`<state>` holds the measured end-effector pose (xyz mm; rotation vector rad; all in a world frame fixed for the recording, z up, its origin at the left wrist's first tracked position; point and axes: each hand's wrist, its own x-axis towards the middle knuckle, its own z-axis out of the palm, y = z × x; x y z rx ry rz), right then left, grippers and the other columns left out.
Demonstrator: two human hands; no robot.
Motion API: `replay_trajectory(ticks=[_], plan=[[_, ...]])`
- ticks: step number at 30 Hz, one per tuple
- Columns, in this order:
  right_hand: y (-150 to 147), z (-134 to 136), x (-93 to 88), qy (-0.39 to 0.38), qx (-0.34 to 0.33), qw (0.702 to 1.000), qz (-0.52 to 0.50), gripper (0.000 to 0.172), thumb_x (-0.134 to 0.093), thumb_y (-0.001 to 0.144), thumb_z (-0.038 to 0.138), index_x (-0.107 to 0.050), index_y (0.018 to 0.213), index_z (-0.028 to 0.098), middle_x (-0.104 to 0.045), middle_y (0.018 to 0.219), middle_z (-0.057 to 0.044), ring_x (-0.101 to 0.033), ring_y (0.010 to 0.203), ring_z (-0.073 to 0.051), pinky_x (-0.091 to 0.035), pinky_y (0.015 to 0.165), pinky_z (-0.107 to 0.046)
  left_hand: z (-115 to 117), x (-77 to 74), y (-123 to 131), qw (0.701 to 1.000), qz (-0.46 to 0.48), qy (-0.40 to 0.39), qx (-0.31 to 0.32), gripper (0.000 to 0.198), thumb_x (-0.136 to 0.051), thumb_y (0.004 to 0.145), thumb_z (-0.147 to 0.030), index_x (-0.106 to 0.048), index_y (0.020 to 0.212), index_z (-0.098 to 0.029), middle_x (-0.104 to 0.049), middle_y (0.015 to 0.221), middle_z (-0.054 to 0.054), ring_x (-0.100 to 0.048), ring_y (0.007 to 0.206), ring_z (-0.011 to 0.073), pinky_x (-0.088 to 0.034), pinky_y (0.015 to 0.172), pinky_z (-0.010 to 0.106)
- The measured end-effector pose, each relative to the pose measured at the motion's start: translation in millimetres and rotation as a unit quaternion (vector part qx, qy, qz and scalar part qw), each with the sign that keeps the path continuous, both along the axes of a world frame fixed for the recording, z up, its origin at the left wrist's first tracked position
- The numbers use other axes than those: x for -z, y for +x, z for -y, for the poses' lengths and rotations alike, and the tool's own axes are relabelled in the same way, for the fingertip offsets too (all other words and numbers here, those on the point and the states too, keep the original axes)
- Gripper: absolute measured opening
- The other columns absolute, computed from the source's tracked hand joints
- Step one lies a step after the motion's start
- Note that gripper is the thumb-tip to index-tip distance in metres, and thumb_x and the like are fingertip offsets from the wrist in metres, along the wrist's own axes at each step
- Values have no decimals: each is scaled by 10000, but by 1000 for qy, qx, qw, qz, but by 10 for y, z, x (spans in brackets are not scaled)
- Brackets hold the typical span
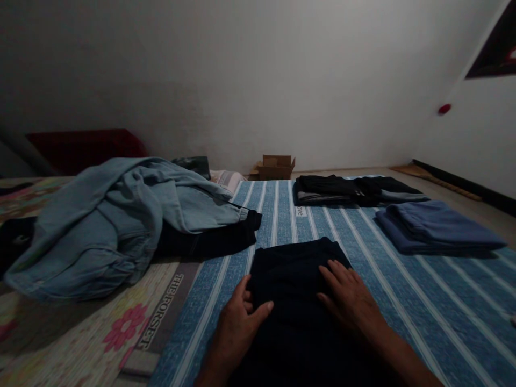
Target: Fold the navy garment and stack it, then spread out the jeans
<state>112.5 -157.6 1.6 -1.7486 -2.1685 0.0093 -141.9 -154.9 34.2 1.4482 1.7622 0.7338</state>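
Note:
A dark navy folded garment (290, 328) lies in front of me on a blue striped cloth (226, 306); its exact kind is hard to tell in the dim light. My left hand (239, 322) rests along its left edge, the thumb apart on top and the fingers slightly bent at the side. On the garment's right part my right hand (349, 295) lies with fingers stretched out, palm down. The lower end of the garment runs out of view between my forearms.
To the left lies a heap of light blue denim clothing (137, 220) over a dark garment (209, 239), partly on a floral sheet (121, 328). Folded blue cloth (439, 226) and a row of folded black clothes (330, 188) lie at right. A cardboard box (276, 169) stands by the wall.

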Motion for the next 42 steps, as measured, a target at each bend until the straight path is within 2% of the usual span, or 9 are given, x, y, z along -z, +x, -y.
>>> replay_trajectory(ticks=[5, 14, 16, 18, 21, 25, 27, 30, 42], plan=[[237, 38, 59, -22, 121, 984, -126, 546, -435, 860, 447, -467, 1313, 146, -521, 1317, -166, -514, 1188, -301, -436, 959, -456, -109, 83, -77, 999, 35, -10, 37, 884, -653, 651, -508, -354, 1377, -101, -504, 651, -56, -523, 571, 153, -425, 562, 281], [335, 115, 19, -104, 181, 929, -306, 658, -526, 781, 505, -431, 1346, 181, -558, 1282, -124, -542, 1152, -290, -450, 935, -446, -132, 50, -71, 997, 52, -13, 64, 854, -645, 675, -419, -315, 1393, -98, -448, 614, -78, -491, 547, 139, -404, 541, 268], [359, 98, 16, -121, 203, 909, -343, 702, -569, 747, 512, -423, 1356, 195, -595, 1224, -115, -569, 1113, -291, -463, 910, -444, -98, 8, -58, 997, 29, -15, 63, 832, -633, 693, -406, -312, 1397, -101, -533, 695, -36, -554, 598, 161, -457, 589, 295], [382, 86, 15, -128, 218, 894, -369, 733, -601, 725, 513, -421, 1360, 194, -618, 1177, -112, -589, 1084, -284, -462, 908, -436, -59, -31, -40, 998, -18, 15, 54, 803, -615, 720, -399, -307, 1403, -111, -622, 962, 71, -632, 817, 221, -506, 739, 356], [394, 80, -4, -136, 222, 884, -387, 739, -618, 721, 503, -423, 1361, 190, -621, 1164, -115, -584, 1097, -276, -444, 932, -431, -5, -90, 34, 977, -135, 149, 67, 690, -548, 790, -355, -321, 1403, -132, -449, 1377, 156, -453, 1250, 282, -405, 1003, 445], [385, 68, -46, -152, 214, 874, -408, 754, -622, 721, 488, -405, 1374, 178, -609, 1182, -128, -580, 1105, -266, -448, 930, -411, 12, -170, 266, 914, -242, 244, 214, 498, -475, 857, -269, -438, 1342, -163, -372, 1465, 124, -310, 1360, 253, -318, 1083, 464], [390, 54, -56, -158, 217, 869, -415, 778, -630, 709, 494, -400, 1376, 167, -617, 1164, -128, -598, 1074, -264, -463, 908, -399, -7, -188, 389, 886, -283, 223, 290, 479, -505, 846, -264, -483, 1315, -166, -345, 1481, 121, -274, 1375, 273, -285, 1092, 500], [416, 33, -57, -164, 225, 865, -418, 794, -640, 692, 514, -417, 1364, 156, -638, 1104, -117, -623, 1019, -269, -484, 866, -394, -47, -174, 485, 867, -326, 157, 344, 552, -555, 829, -360, -475, 1335, -153, -313, 1488, 140, -231, 1384, 311, -211, 1100, 564], [419, -9, -95, -179, 211, 862, -425, 650, -625, 707, 466, -496, 1270, 168, -657, 918, -59, -646, 849, -241, -497, 719, -344, -95, -101, 446, 858, -346, 104, 366, 624, -509, 844, -463, -403, 1394, -187, -227, 1522, 112, -173, 1404, 297, -137, 1114, 563]])
